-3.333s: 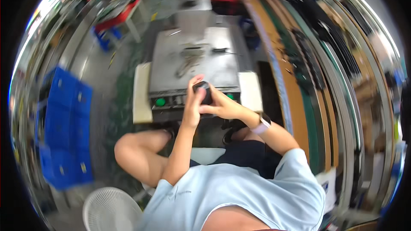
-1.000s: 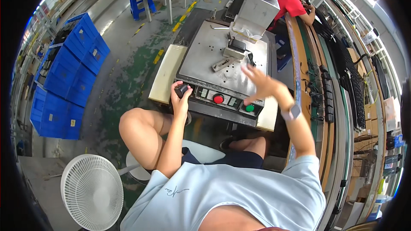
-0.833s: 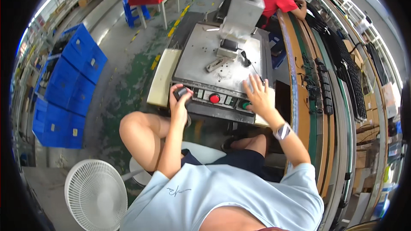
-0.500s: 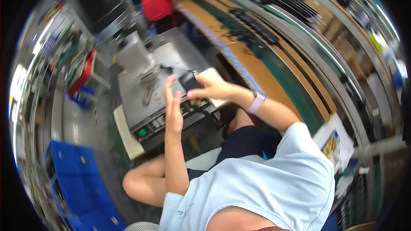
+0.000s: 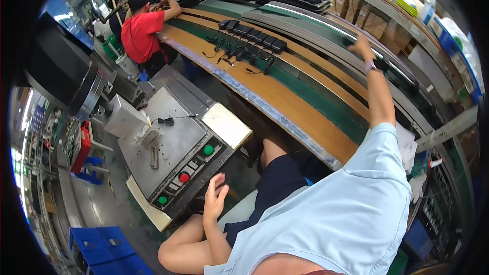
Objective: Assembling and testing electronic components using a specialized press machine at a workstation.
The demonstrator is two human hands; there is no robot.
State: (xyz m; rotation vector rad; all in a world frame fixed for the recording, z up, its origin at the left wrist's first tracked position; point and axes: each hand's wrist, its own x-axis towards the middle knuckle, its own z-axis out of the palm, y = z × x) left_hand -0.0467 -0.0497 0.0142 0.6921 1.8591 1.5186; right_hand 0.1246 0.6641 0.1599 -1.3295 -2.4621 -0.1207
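Right hand (image 5: pixel 362 47) stretched over far side of bench (image 5: pixel 298 113); fingers seen small, partly hidden, whether anything is grasped not discernible. Left hand (image 5: pixel 214 201) held with fingers loosely parted, nothing grasped, near front of machine (image 5: pixel 181 140). Black adapters (image 5: pixel 252 35) laid in row on bench, well apart from both hands; cords tangled, hard to separate.

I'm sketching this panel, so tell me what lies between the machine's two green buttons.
In the head view, a red button lies between the green buttons, with small pale rectangles on either side of it.
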